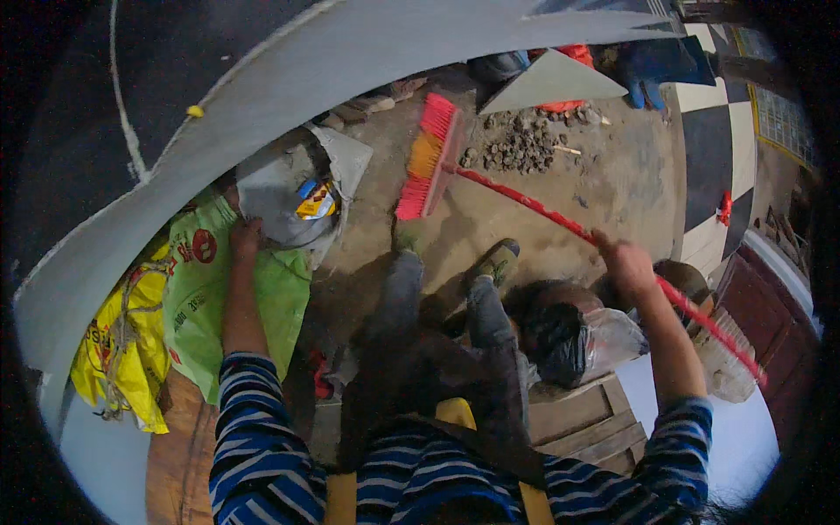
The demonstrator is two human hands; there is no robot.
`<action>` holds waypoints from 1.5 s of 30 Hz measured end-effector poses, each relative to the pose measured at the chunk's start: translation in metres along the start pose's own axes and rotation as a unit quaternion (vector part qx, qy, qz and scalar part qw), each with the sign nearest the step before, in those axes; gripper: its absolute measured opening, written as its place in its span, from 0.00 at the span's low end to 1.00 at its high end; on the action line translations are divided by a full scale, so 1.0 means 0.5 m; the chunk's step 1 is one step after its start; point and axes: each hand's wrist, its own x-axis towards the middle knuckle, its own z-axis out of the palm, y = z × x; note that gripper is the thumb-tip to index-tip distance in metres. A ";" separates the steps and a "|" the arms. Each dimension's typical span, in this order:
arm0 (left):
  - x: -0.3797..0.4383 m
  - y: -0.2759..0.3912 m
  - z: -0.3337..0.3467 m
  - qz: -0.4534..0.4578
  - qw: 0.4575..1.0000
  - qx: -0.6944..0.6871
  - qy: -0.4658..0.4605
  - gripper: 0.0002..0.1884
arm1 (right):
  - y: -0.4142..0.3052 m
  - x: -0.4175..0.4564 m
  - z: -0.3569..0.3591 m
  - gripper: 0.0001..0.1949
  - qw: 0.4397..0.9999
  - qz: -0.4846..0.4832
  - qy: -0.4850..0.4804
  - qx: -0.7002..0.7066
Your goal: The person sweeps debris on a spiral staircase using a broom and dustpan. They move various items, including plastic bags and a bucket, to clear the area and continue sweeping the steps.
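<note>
My right hand is closed around the red handle of a push broom. The broom head, with pink and orange bristles, is over the floor in front of my feet, bristles facing left. My left hand grips the upper edge of a green printed sack, fingers partly hidden. Right beside that hand, a pale sack stands with its mouth spread wide. A yellow and blue wrapper lies inside it. To the right of the broom head is a heap of grey rubble lumps.
A yellow sack with rope lies at left by a curved grey panel edge. Black and clear plastic bags sit near my right leg. Beyond the rubble is a triangular pale board; checkered tiles line the right.
</note>
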 end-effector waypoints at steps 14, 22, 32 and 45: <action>-0.017 -0.002 0.022 0.212 0.893 0.385 0.102 0.19 | -0.029 0.010 0.083 0.20 0.995 0.067 -0.035 0.065; 0.045 -0.075 0.008 0.163 0.916 0.319 0.179 0.21 | -0.116 0.008 -0.003 0.26 0.996 0.046 -0.033 0.071; -0.052 0.043 0.067 0.022 0.936 0.333 0.115 0.23 | -0.089 -0.097 0.169 0.22 0.991 0.068 -0.049 0.101; -0.314 0.096 0.147 0.155 0.850 0.409 0.294 0.54 | -0.224 -0.061 0.076 0.25 0.996 -0.048 -0.049 0.055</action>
